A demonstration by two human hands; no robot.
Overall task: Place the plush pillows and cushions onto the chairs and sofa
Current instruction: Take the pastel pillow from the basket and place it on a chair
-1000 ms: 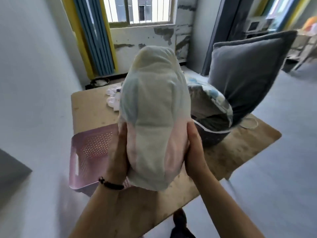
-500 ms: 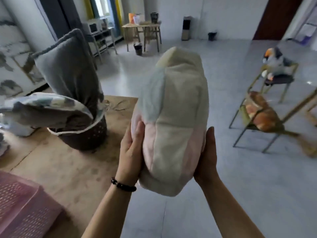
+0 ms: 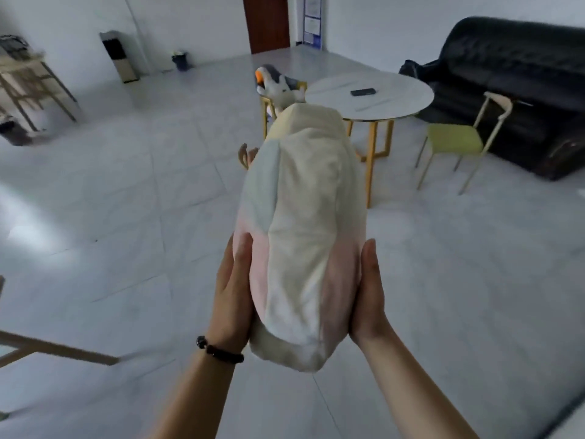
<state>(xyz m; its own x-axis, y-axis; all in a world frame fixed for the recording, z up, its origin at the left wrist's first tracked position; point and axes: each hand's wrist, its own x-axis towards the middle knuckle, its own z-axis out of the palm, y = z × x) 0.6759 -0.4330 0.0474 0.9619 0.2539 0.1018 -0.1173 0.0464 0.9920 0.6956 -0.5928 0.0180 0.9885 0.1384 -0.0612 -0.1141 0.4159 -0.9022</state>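
Plush pillow (image 3: 304,232), cream, pink and pale blue: centre of frame, held above the floor (image 3: 126,217) between left hand (image 3: 232,289) and right hand (image 3: 368,289), palms flat on its sides, fingers straight. Black sofa (image 3: 512,74): upper right. Green chair (image 3: 452,141): just before the sofa. Penguin plush (image 3: 278,82): on gold-framed chair (image 3: 265,118), upper centre.
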